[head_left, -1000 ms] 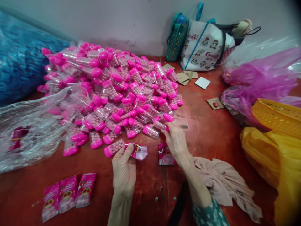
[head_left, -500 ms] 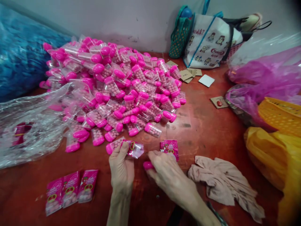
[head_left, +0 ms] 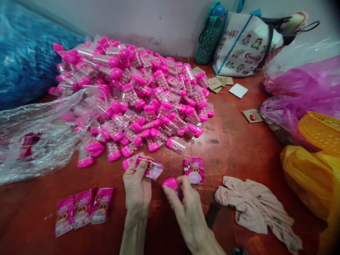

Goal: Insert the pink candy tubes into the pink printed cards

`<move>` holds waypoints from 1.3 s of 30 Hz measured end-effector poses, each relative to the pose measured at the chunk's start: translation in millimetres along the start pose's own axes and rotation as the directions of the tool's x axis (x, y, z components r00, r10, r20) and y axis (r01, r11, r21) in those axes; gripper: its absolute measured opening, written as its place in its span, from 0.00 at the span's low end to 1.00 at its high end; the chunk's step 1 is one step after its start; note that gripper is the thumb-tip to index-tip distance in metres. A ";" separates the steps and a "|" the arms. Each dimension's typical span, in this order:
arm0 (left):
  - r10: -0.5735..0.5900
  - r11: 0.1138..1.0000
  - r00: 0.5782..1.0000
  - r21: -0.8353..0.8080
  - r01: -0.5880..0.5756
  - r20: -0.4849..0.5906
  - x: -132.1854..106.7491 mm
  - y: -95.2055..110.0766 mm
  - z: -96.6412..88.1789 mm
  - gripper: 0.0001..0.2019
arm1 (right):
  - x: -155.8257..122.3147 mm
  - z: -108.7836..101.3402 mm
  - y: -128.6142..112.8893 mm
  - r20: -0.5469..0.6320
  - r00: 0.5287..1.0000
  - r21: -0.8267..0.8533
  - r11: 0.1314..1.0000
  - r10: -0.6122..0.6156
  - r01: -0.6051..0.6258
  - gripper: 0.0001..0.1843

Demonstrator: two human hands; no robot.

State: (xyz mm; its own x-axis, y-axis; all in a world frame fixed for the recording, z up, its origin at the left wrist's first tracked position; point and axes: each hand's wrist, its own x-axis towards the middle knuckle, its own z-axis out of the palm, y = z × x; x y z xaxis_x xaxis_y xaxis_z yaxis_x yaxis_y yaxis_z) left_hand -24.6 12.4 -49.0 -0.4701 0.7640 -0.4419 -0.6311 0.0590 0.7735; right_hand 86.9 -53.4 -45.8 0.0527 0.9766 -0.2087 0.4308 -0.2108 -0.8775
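My left hand (head_left: 138, 182) pinches a printed pink plastic sleeve (head_left: 155, 170) between thumb and fingers, its clear end pointing right. Just behind those fingers lies a candy container with a pink cap (head_left: 127, 163). Across from it, my right hand (head_left: 186, 198) grips another candy container by its pink cap (head_left: 170, 183); the fingers hide its body. A stack of printed pink sleeves (head_left: 194, 170) rests on the red surface beyond my right hand. Three candy containers in printed sleeves (head_left: 83, 209) lie side by side at the lower left.
A large heap of pink-capped candy containers (head_left: 148, 113) fills the middle back. Clear plastic (head_left: 53, 134) and a blue bag (head_left: 29, 60) are at left. A beige cloth (head_left: 255, 205), a yellow bag (head_left: 302, 177) and a yellow basket (head_left: 321, 127) stand at right, a white tote (head_left: 244, 49) behind.
My right hand has turned and drawn back from the sleeve stack, bringing the pink cap into fuller view. My left hand keeps the sleeve in nearly the same place. The camera view has shifted slightly.
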 end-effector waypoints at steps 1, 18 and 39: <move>0.006 1.000 1.000 0.012 -0.006 0.009 -1.2 -0.9 0.8 0.14 | 1.4 -6.1 -3.1 -0.012 0.999 0.064 0.997 0.042 -0.041 0.08; -0.073 0.993 0.968 0.112 0.047 0.239 -16.6 -22.5 10.9 0.07 | 16.7 -22.8 -10.5 -0.069 0.991 0.339 0.937 0.116 -0.086 0.11; -0.294 0.955 0.897 0.152 0.256 0.329 -28.6 -27.3 18.0 0.11 | 22.6 -29.4 6.8 -0.114 0.993 0.229 0.973 0.008 0.018 0.13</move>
State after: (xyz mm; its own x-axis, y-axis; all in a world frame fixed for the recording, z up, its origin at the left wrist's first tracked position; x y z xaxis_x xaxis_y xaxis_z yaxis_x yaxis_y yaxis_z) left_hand 17.2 0.5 -49.3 -0.0334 0.8800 -0.4739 -0.6291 0.3499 0.6941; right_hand 117.5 -31.4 -43.8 0.1585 0.9734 -0.1656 0.2139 -0.1976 -0.9567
